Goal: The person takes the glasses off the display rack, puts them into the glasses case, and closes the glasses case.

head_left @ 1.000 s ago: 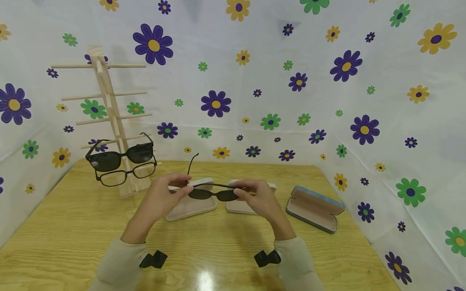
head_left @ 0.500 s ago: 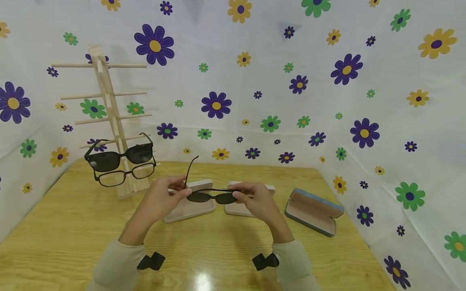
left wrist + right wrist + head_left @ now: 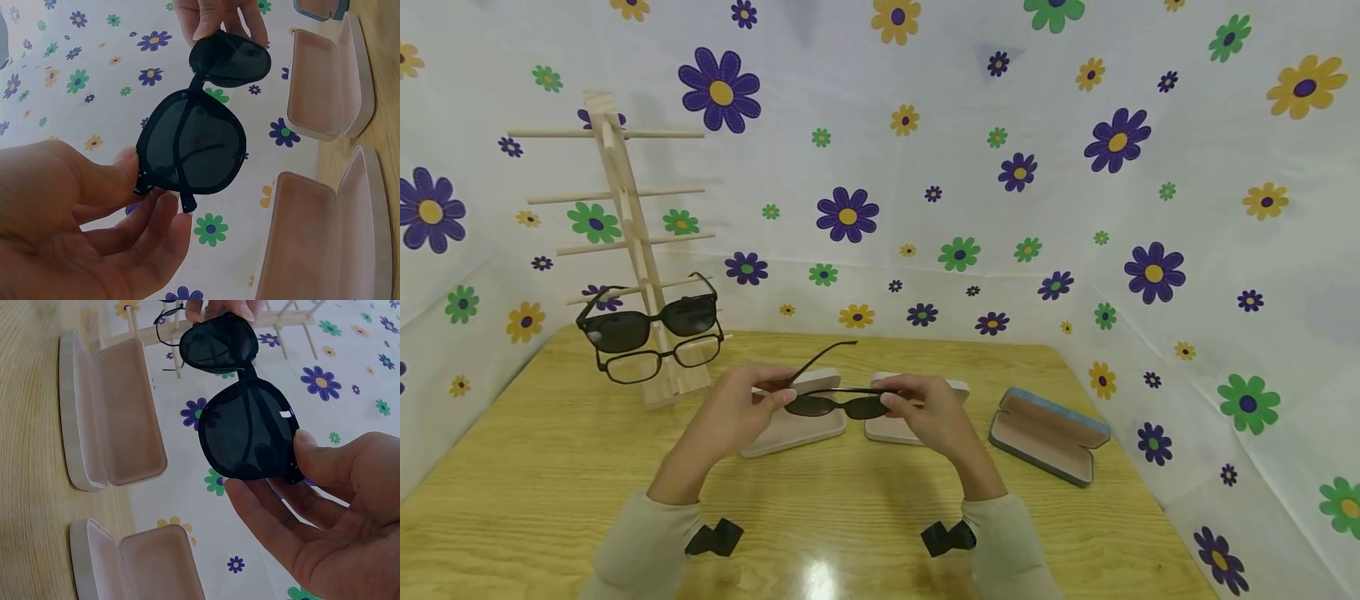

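Note:
Black sunglasses [image 3: 811, 406] with dark lenses are held level above the table, between my two hands. My left hand [image 3: 733, 417] pinches the frame's left end, thumb in front and fingers behind. At the other end, my right hand [image 3: 938, 417] grips the frame's corner the same way. One temple arm [image 3: 823, 358] slants up and inward from the left hinge; the other lies folded along the lenses. In the left wrist view, the left thumb presses the rim beside the near lens [image 3: 194, 137]. The right wrist view has the right thumb at the hinge corner of its lens [image 3: 247, 434].
Behind the hands lie two open pale cases, one left [image 3: 797, 431] and one right [image 3: 891, 429]. An open blue case [image 3: 1041, 442] lies farther right. A wooden rack [image 3: 625, 183] at left bears other sunglasses [image 3: 625, 332] and clear-lens glasses [image 3: 634, 367]. Flowered cloth surrounds the table [image 3: 820, 517].
The left temple arm has swung from nearly upright to slanting inward, toward the right. Both hands keep their hold on the sunglasses and have hardly moved.

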A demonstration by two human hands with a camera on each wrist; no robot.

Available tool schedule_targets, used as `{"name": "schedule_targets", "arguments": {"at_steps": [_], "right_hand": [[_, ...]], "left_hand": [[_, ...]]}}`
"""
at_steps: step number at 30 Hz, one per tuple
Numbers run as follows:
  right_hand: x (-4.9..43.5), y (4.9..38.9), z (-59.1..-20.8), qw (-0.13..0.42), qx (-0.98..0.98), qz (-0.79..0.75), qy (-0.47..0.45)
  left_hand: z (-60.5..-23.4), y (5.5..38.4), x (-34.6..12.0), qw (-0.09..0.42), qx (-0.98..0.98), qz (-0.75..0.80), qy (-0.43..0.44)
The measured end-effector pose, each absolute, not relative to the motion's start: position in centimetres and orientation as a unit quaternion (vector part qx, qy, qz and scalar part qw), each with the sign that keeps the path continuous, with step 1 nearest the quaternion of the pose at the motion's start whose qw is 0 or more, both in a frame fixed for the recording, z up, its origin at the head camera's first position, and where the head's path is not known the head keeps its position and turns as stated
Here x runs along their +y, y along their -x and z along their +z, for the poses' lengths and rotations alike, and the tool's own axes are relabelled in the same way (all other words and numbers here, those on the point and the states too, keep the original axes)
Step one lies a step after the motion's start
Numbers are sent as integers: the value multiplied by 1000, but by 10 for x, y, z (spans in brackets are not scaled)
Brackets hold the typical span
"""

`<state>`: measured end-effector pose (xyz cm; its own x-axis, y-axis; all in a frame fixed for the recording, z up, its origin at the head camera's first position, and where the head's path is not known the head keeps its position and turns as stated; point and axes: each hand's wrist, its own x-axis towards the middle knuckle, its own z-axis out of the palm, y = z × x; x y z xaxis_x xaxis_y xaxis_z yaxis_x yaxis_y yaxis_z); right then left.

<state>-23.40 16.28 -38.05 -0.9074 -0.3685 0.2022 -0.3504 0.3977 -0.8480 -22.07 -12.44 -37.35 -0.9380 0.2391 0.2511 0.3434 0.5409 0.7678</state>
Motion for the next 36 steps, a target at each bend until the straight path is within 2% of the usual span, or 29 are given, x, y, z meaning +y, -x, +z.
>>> {"name": "schedule_targets", "arguments": {"at_steps": [12,24,36], "right_hand": [[159,234,-383,-6,838,-508,197],[154,235,-386,-69,867,-468,157],[155,239,-391,-53,852,-492,167]], "left_hand": [[-373,217,-123,58,-872,-453,177],[-372,216,-122,71,-878,-431,193],[-372,217,-122,56,-884,-424,190]]}}
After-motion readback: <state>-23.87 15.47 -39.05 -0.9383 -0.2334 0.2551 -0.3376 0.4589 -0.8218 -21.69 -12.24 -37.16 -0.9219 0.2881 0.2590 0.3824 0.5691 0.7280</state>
